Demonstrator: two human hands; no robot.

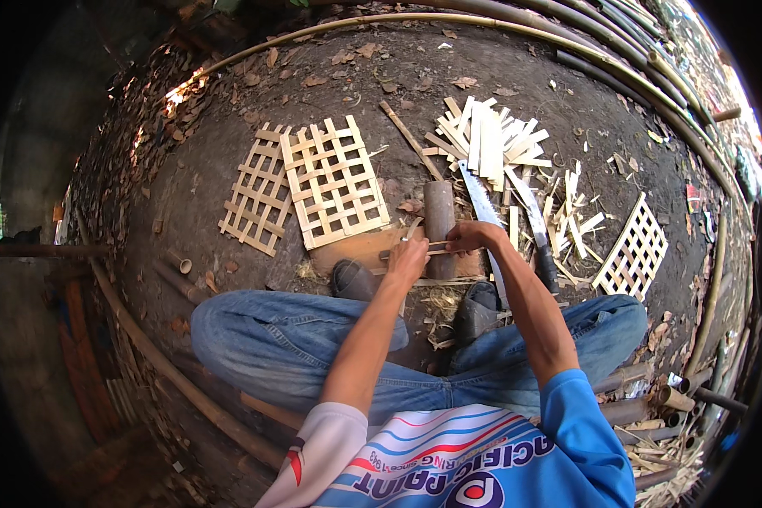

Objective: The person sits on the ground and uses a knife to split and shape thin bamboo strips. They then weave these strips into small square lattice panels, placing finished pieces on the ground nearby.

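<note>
My left hand [408,258] is closed around a thin, pale bamboo strip [414,226] whose curved end sticks up above the fingers. My right hand [471,238] pinches the end of a narrow, brownish slat [437,248], which runs across to the left hand; whether it is a blade or bamboo I cannot make out. Both hands are just above a round wooden block [438,208] lying over a flat plank [339,252]. Beside the right forearm rest a handsaw [480,196] and a long knife [530,212] with a dark handle.
Two woven bamboo lattices [334,182] overlap at the left; another lattice [635,250] lies far right. Cut bamboo slats [487,140] are heaped ahead, with loose offcuts [574,220] nearby. A thin stick [408,137] points toward the block. Long bamboo poles [559,30] border the dirt ground.
</note>
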